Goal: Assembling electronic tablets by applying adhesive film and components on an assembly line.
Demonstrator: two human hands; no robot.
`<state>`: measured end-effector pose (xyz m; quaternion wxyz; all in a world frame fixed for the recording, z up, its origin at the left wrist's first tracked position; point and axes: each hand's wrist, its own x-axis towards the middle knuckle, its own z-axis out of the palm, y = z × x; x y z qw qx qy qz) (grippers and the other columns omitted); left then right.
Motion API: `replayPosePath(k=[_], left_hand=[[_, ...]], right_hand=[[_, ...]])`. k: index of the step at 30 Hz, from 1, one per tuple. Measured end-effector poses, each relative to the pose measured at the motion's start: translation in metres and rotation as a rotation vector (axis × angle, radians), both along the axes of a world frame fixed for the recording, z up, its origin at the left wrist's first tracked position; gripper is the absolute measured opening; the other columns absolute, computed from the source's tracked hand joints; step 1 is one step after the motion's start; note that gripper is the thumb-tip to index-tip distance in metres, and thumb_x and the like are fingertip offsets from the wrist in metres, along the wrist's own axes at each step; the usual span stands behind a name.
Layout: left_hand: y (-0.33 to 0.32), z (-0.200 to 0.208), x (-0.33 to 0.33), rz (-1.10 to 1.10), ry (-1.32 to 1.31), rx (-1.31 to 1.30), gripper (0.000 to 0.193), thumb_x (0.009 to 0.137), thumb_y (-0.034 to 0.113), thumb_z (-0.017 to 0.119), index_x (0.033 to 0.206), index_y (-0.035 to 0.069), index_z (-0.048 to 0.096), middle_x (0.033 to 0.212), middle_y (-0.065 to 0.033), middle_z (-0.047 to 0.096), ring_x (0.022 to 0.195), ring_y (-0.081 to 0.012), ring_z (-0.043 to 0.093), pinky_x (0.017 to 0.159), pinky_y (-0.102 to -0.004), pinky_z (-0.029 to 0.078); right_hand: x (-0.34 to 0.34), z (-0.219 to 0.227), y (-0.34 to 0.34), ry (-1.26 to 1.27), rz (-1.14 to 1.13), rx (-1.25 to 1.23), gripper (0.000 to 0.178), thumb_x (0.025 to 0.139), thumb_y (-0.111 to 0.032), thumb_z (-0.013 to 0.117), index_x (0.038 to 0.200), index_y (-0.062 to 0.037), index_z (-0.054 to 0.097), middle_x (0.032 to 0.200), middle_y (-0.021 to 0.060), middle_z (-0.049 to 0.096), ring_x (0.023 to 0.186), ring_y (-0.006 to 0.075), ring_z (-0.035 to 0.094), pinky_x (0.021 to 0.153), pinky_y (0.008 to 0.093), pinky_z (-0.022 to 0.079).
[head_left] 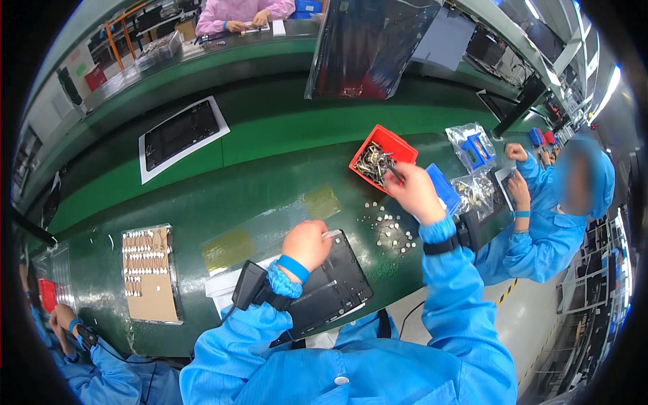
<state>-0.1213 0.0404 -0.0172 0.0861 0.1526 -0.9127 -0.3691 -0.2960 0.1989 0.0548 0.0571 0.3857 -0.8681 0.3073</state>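
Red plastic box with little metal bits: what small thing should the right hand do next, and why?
Perhaps dip the slim dark thing in the right hand toward the small, silvery metal pieces, because it seems to point into the open red plastic box where they lie heaped.

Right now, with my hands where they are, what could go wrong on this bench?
Your right hand holds a slim dark tool at a red bin of small metal parts; a knock might spill some. Small white pieces lie loose on the green bench near your right sleeve, which could brush them away. The black panel by your left hand lies close to the bench's near edge and might slip if nudged.
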Motion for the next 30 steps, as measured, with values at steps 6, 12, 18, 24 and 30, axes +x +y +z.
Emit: replayPosePath(k=[6, 12, 18, 24, 30], left_hand=[[-0.011, 0.024, 0.022, -0.036, 0.165, -0.258, 0.027, 0.068, 0.015, 0.067, 0.091, 0.003, 0.060, 0.085, -0.0133, 0.056, 0.088, -0.0335, 0.052, 0.078, -0.0409, 0.043], [-0.043, 0.043, 0.058, -0.093, 0.171, -0.216, 0.026, 0.068, 0.011, 0.066, 0.090, 0.001, 0.059, 0.092, -0.0138, 0.057, 0.092, -0.0331, 0.052, 0.081, -0.0400, 0.043], [-0.053, 0.007, 0.072, -0.033, 0.281, -0.233, 0.024, 0.067, 0.011, 0.066, 0.089, 0.004, 0.059, 0.092, -0.0107, 0.056, 0.092, -0.0311, 0.051, 0.077, -0.0414, 0.042], [-0.055, -0.005, 0.072, 0.048, 0.337, -0.294, 0.025, 0.067, 0.007, 0.064, 0.091, 0.006, 0.058, 0.094, -0.0094, 0.056, 0.097, -0.0315, 0.048, 0.083, -0.0416, 0.038], [-0.056, -0.007, 0.073, 0.033, 0.360, -0.246, 0.022, 0.066, 0.007, 0.064, 0.087, 0.005, 0.059, 0.092, -0.0083, 0.056, 0.096, -0.0309, 0.049, 0.082, -0.0415, 0.038]], right_hand=[[-0.059, -0.024, -0.048, 0.114, -0.061, 0.288, 0.015, 0.073, -0.019, 0.062, 0.081, -0.0053, 0.063, 0.078, 0.0136, 0.061, 0.078, 0.0319, 0.059, 0.070, 0.0430, 0.046], [-0.071, -0.035, -0.057, 0.097, -0.089, 0.422, 0.020, 0.066, -0.021, 0.069, 0.080, -0.0072, 0.065, 0.079, 0.0127, 0.062, 0.080, 0.0308, 0.059, 0.071, 0.0419, 0.047], [-0.075, -0.038, -0.048, 0.002, -0.110, 0.199, 0.016, 0.073, -0.016, 0.061, 0.082, -0.0026, 0.063, 0.078, 0.0178, 0.063, 0.077, 0.0341, 0.060, 0.071, 0.0422, 0.046], [-0.078, -0.038, -0.039, -0.100, -0.154, 0.018, 0.014, 0.073, -0.010, 0.059, 0.081, 0.0006, 0.060, 0.070, 0.0130, 0.061, 0.066, 0.0240, 0.061, 0.064, 0.0328, 0.047], [-0.079, -0.026, -0.040, -0.306, -0.116, -0.060, 0.012, 0.070, -0.007, 0.062, 0.076, 0.0021, 0.057, 0.066, 0.0062, 0.059, 0.062, 0.0133, 0.056, 0.059, 0.0284, 0.045]])
